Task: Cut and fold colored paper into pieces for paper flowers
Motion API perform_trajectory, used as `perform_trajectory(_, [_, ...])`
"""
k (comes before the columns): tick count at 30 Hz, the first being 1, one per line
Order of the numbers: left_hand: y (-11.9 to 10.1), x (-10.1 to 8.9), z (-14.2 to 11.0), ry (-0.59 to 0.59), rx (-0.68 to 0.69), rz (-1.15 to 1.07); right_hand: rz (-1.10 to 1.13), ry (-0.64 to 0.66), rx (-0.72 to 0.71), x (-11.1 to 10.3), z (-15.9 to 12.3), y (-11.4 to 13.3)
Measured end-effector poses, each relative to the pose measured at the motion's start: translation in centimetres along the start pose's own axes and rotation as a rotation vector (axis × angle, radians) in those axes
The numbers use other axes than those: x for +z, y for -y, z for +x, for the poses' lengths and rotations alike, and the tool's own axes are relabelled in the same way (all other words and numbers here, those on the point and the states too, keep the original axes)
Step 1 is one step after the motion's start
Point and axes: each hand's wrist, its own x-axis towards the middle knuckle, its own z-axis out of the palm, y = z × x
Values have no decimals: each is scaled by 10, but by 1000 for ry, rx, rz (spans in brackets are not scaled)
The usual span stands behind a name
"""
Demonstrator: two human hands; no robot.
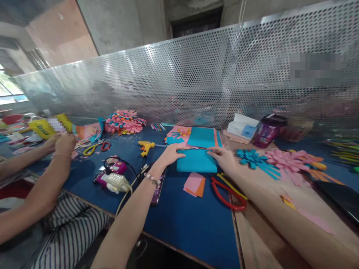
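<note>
Blue sheet (196, 161) is mid-worktop (193, 228), front of the person, held at its top edge by both hands; its near part curves down twd the person. L hand (174, 153) has its thumb & fingers pinched on the top L corner; R hand (220, 154) pinches the top R corner likewise. Bead bracelet (153, 178) on the L wrist.

Just behind the sheet: blue stack (202, 137) on pink & orange paper, w/ a small orange-pink flower (184, 131) to its L. Just in front: pink & orange squares (193, 184), overlapping. Scissors (243, 205), red & yellow handles, lie nr the R forearm.

L side: phone (158, 185) partly under the L forearm, yellow glue gun (146, 148) beyond it, then purple power strip (119, 168) w/ cords. Farther back, a heap of pink/blue flowers (125, 121) & some pens (158, 127).

R side: blue flower (254, 158), pink flower (286, 160) next to it, tissue pack (243, 127) & purple tub (269, 130) behind.

Far L, a co-worker in striped trousers (75, 228) has hands (64, 141) close together nr a yellow pack (42, 127); can't tell what they hold. Perforated metal panel (168, 78) runs along the back.
</note>
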Motion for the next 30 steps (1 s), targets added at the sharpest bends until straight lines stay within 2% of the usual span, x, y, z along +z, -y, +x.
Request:
perform_trajectory(13, [-1, -1, -1, -1, -9, 74, 35, -2, 28, 1, 2, -5])
perform_trajectory(21, [-5, -2, -2, 42, -16, 21, -18, 5, 39, 1, 2, -4])
perform_trajectory(24, [-6, -1, -2, 43, -16, 8, -79, 45, 6, 1, 1, -3])
perform_trajectory(30, [-4, -2, 0, 80, 4, 18, -188, 228, -148, -1, 0, 12])
